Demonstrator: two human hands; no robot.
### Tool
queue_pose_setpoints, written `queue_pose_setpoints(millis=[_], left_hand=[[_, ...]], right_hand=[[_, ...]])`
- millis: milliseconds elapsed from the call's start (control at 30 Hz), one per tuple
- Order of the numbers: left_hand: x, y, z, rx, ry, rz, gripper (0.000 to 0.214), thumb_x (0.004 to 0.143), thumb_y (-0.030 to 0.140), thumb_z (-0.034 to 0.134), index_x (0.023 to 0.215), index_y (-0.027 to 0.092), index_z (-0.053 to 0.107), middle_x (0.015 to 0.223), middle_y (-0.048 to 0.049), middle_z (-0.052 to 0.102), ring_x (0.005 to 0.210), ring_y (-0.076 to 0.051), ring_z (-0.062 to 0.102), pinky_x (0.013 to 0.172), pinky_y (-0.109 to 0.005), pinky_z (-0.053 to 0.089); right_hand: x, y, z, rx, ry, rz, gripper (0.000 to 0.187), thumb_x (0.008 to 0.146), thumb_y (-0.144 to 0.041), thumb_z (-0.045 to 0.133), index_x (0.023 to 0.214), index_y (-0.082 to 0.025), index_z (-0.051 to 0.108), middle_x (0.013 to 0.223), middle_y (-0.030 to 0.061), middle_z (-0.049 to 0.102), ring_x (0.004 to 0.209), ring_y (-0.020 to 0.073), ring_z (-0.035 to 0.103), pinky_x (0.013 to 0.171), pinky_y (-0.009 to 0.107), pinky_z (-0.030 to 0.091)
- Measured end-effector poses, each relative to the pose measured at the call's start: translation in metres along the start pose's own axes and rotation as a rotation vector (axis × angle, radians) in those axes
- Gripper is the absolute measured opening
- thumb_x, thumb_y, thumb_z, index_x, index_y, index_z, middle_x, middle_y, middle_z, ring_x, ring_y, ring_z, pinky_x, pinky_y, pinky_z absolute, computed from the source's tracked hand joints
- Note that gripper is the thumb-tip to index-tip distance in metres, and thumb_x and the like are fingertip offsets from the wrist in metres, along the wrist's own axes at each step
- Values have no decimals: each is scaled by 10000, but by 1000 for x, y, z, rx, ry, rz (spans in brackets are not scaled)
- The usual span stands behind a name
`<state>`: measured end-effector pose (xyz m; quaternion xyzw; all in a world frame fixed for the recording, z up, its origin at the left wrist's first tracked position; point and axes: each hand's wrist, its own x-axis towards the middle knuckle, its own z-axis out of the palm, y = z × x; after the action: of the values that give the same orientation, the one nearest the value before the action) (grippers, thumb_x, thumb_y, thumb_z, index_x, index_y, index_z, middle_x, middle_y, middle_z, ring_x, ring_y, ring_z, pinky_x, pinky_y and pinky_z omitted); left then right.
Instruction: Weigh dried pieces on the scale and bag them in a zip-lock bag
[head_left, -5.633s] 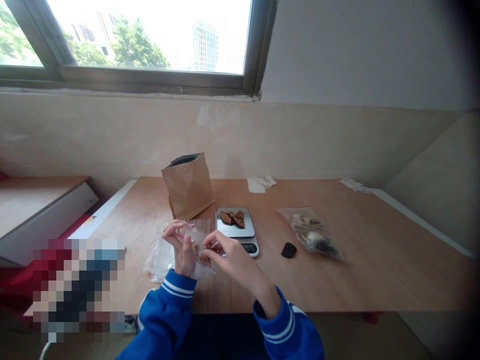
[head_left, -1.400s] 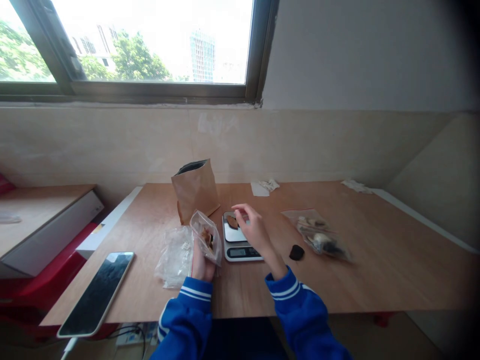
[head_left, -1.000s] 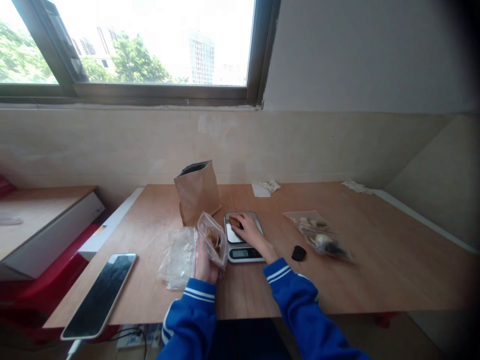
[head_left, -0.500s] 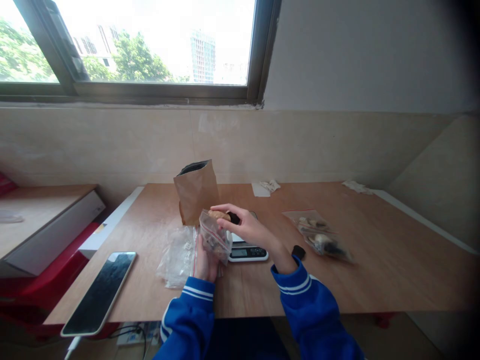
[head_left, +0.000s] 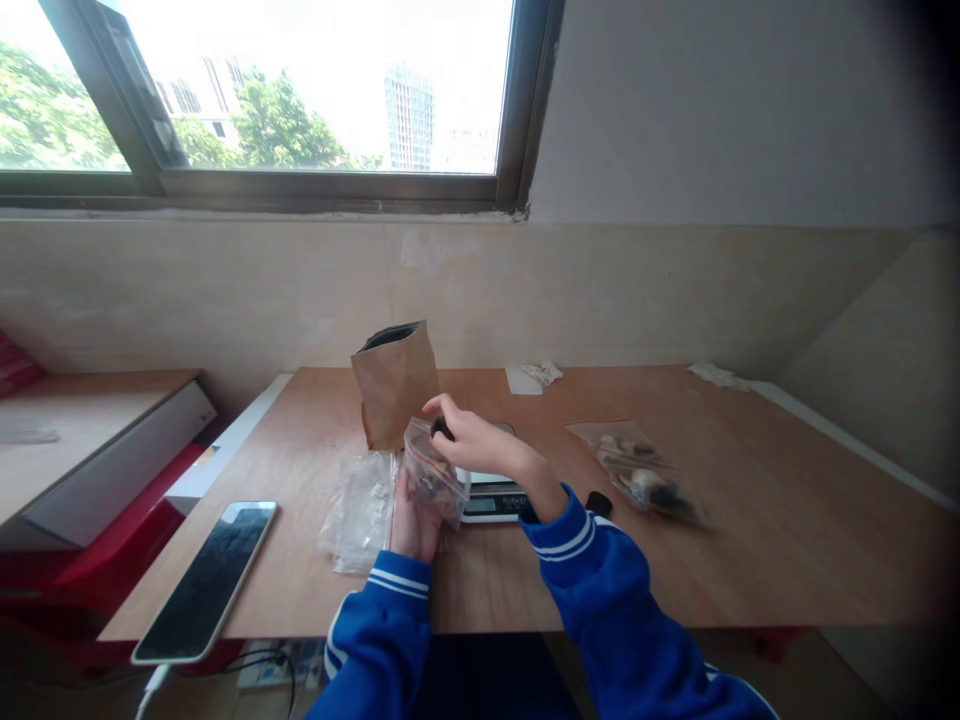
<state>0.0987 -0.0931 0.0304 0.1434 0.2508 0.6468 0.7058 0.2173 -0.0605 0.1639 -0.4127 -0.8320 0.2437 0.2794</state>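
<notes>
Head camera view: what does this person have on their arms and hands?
Both arms are in bright blue long sleeves, the left sleeve and the right sleeve, each with a pair of white stripes around the cuff. The left hand and the right hand are bare, with no gloves.

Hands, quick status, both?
Left hand: closed, holding a clear plastic zip bag with brown and dark pieces inside.
Right hand: closed, pinching a small dark lump at the bag's top edge.
</notes>
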Motion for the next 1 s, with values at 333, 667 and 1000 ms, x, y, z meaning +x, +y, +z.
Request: queue_pose_setpoints(millis=[333,667,1000], left_hand=[[2,1,-4,-62,-51,-67,344,874,393,501,1108,172,622,1021,-74,698,895,-204,661,785,-346,534],[2,5,-3,-102,-72,-53,356,881,393,488,1124,165,615,1121,-90,671,1031,-238,626,922,-416,483],[-25,6,14,-149,-116,-39,290,843,294,533,1080,164,636,1100,-85,677,1045,-234,614,885,-365,485]], right_hand=[[17,5,24,15,16,-61,184,830,-134,481,1007,-160,524,1030,93,610,955,190,582,840,314,450],[-42,9,18,312,314,71,328,904,-384,469,1178,-206,505,1222,95,531,1149,189,513,962,351,438],[-80,29,62,877,603,280,350,806,-443,610,1042,-202,517,1006,84,693,981,214,650,875,364,505]])
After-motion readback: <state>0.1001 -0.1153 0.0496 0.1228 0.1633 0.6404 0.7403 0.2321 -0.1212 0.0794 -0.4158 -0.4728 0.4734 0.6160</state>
